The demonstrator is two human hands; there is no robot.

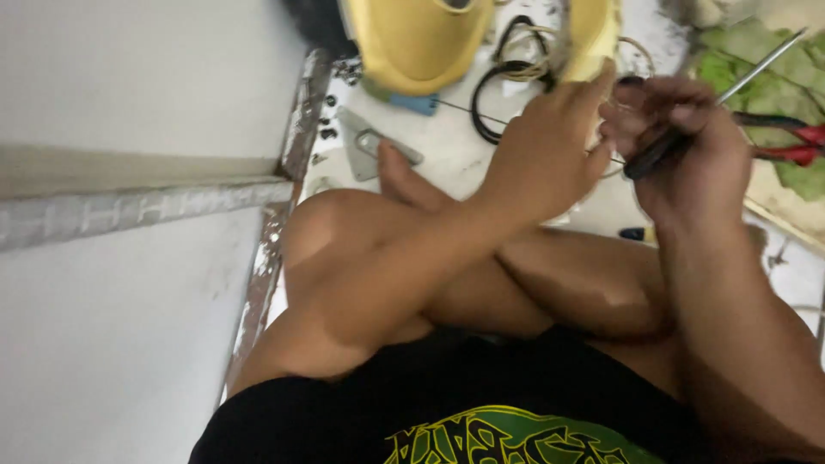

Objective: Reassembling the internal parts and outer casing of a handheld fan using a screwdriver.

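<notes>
Screwdriver [722, 96]: upper right of frame, long axis diagonal, metal tip pointing up-right, dark handle down-left.
Right hand [687, 146]: closed around the handle.
Left hand [550, 146]: gripping a yellow part [591, 39], upper centre.

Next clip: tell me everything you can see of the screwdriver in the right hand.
The screwdriver has a dark handle and a thin, bare metal shaft that looks like steel. The right hand wraps around the handle, hiding most of it. The shaft slants up and to the right, its tip above a crumpled green cloth. Motion blur hides the tip's shape. Red-handled pliers lie just below the shaft; whether they touch it is unclear.
</notes>
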